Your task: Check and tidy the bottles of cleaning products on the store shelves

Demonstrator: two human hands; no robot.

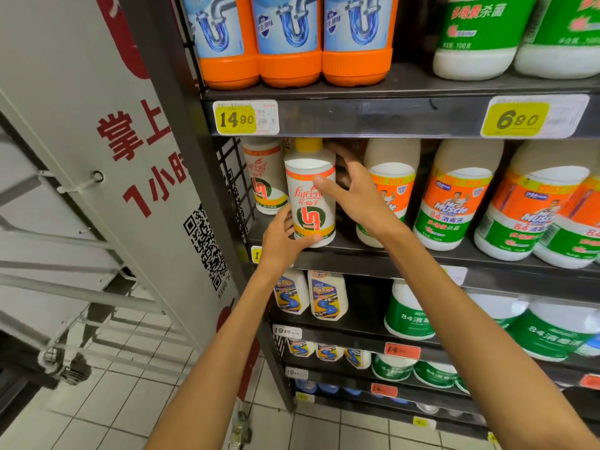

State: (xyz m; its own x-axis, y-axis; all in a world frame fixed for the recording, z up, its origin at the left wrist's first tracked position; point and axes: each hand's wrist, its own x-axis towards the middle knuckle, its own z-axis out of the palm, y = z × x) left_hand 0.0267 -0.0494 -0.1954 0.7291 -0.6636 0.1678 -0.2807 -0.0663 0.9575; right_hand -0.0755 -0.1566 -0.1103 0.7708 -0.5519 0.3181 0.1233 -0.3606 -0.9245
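Note:
A white Farcent drain-cleaner bottle (311, 196) with a yellow cap stands at the front edge of the middle shelf (422, 261). My left hand (285, 237) grips its base, thumb across the lower front. My right hand (352, 193) holds its right side, thumb on the label and fingers reaching behind. A second bottle of the same kind (264, 177) stands behind it to the left. To the right on this shelf stand several white Mr Muscle bottles (454, 196).
Three orange drain-cleaner bottles (292, 40) and green-labelled bottles (480, 37) fill the upper shelf. Lower shelves hold small white bottles (326, 295) and green-banded disinfectant bottles (410, 311). A white sign panel (136, 157) and a metal cart frame (65, 287) stand at the left over tiled floor.

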